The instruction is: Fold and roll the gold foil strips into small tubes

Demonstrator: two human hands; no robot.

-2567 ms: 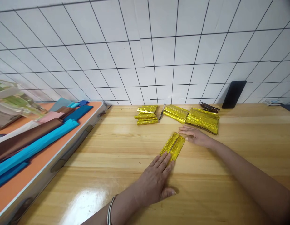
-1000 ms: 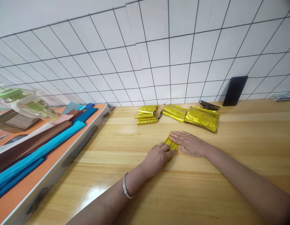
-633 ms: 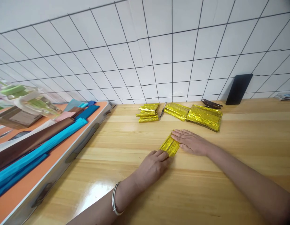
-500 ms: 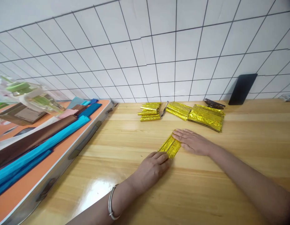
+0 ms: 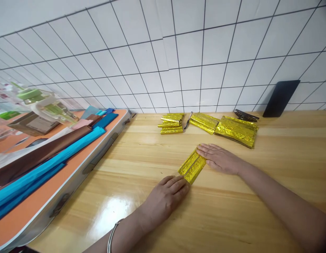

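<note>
**Two bare hands pinned a folded gold foil strip (image 5: 192, 166) to a wooden table (image 5: 231, 218).**

Watching remotely, I saw the left hand (image 5: 165, 196) lying flat, fingers straight and together, its tips at the strip's near end. The right hand (image 5: 220, 160) lay flat too, fingers slightly fanned, covering the strip's far end. Neither hand gripped anything. Beyond the strip sat a stack of small gold folds (image 5: 172, 124), a slim dark tool (image 5: 188, 120) I could not identify, and flat gold sheets (image 5: 238, 130). Left of the strip, an orange-topped case (image 5: 47, 196) ran out of frame.

A folded gold foil strip (image 5: 192, 166) is pressed flat on the wooden table (image 5: 231, 218) between the left hand (image 5: 163, 198) and right hand (image 5: 220, 159).
</note>
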